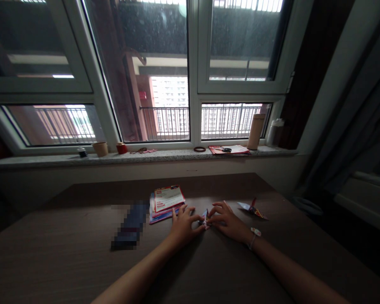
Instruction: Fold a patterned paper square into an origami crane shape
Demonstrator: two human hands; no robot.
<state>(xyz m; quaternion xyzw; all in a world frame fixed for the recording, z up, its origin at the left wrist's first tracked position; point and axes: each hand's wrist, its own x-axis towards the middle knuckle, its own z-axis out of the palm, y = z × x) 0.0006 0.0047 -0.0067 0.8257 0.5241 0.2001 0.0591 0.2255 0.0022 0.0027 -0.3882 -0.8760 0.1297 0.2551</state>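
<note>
Both my hands rest on a dark wooden table (66, 253), meeting over a small folded piece of patterned paper (205, 220). My left hand (183, 226) pinches its left side with thumb and fingers. My right hand (226, 219), with a bracelet at the wrist, pinches its right side. The paper is mostly hidden between my fingertips. A finished folded paper figure (252, 210) lies on the table just right of my right hand.
A stack of red and white printed leaflets (165, 202) lies left of my left hand, beside a blurred dark object (131, 226). The windowsill (177, 156) holds cups, a red jar, scissors on papers, a tall tan cylinder and a bottle. A curtain hangs at the right.
</note>
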